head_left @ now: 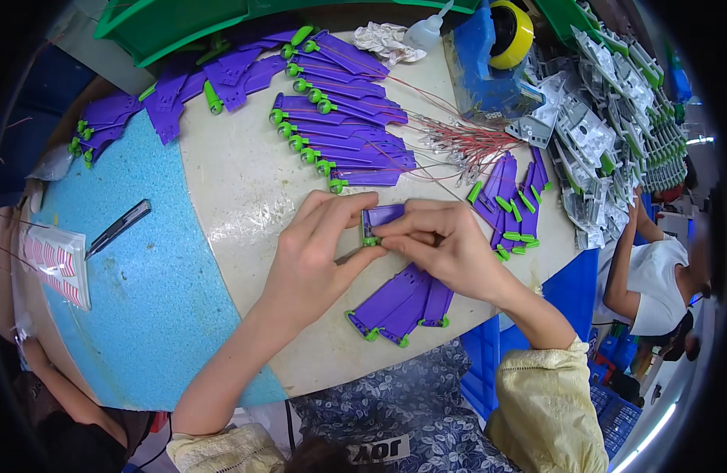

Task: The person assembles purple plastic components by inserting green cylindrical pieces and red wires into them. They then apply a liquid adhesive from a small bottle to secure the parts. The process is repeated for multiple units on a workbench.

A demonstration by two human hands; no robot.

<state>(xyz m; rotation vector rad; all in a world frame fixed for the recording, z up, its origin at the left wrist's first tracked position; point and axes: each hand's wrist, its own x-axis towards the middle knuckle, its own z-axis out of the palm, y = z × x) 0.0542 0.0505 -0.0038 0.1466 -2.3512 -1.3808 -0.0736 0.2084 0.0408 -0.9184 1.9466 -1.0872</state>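
Between my hands is a purple plastic part (385, 213) with a green end. My left hand (320, 244) grips its left edge, thumb below and fingers above. My right hand (442, 240) pinches at the green end from the right; whether a smaller piece sits in those fingertips is hidden. Just below lie a few purple parts with green ends (395, 307), fanned out at the near table edge. Beyond my hands stretches a row of purple parts with round green knobs (340, 130). More purple parts with green tips (509, 201) lie to the right.
Thin red wires (474, 142) bunch behind my right hand. A blue tape dispenser (489, 67) with yellow tape stands at the back. Grey parts (608, 126) pile up at right. On a blue mat (158, 260) lie a cutter knife (119, 227) and a label sheet (56, 264). Other people sit both sides.
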